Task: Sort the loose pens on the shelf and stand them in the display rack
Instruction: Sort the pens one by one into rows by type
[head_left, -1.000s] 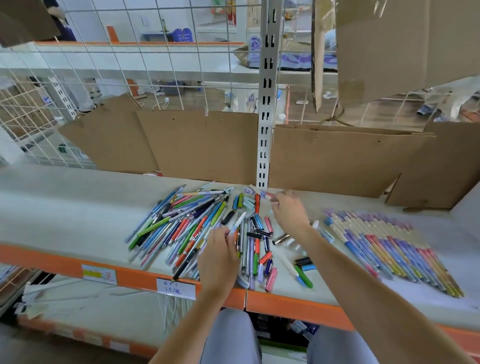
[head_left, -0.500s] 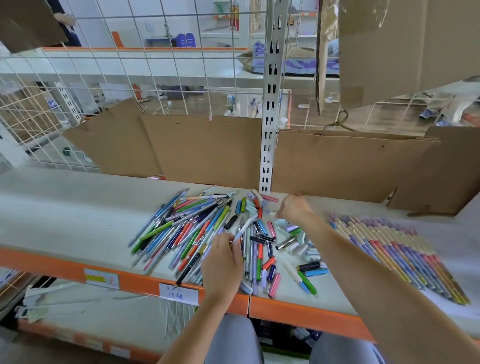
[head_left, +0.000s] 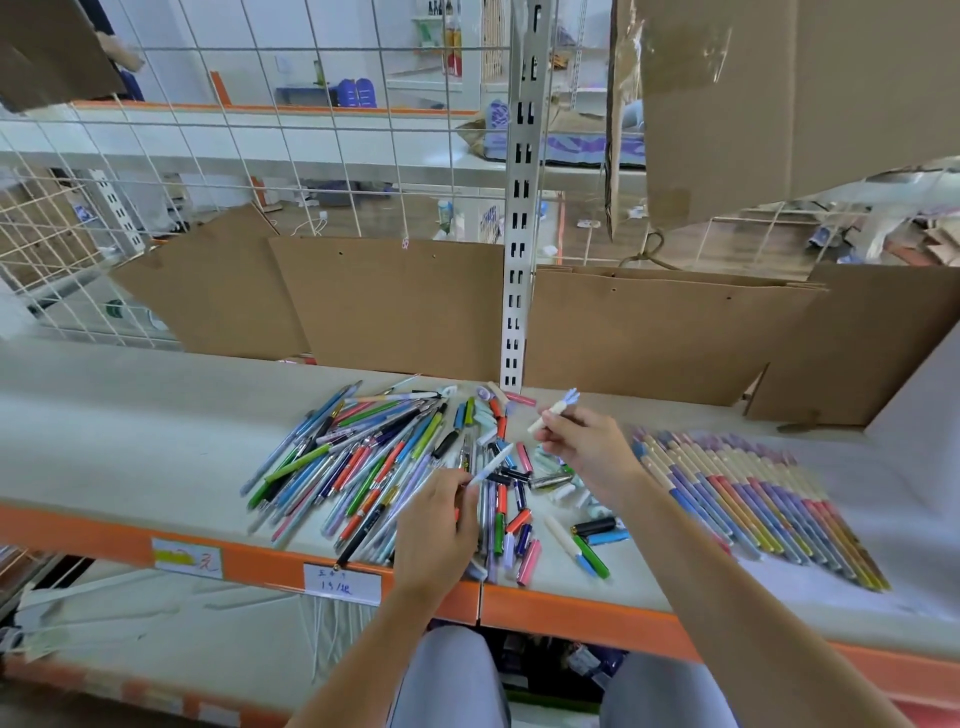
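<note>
A heap of loose pens (head_left: 363, 462) in many colours lies on the pale shelf (head_left: 130, 436), with pen caps and short pieces (head_left: 592, 527) scattered to its right. My left hand (head_left: 436, 530) hovers over the heap's near side and pinches a thin white pen (head_left: 491, 462) pointing up and right. My right hand (head_left: 587, 447) is lifted above the caps and pinches a cream pen with a pale blue end (head_left: 553, 410). A neat row of matching pens (head_left: 753, 499) lies side by side further right. No display rack is visible.
Brown cardboard sheets (head_left: 395, 301) stand along the shelf's back, either side of a slotted metal upright (head_left: 517, 208). More cardboard (head_left: 779, 93) hangs overhead at right. The shelf's orange front edge (head_left: 260, 561) carries paper labels. A wire grid (head_left: 234, 130) backs the shelf.
My right hand picked a cream pen from the back of the heap and lifted it toward the right. My left hand stayed over the heap with the white pen.
</note>
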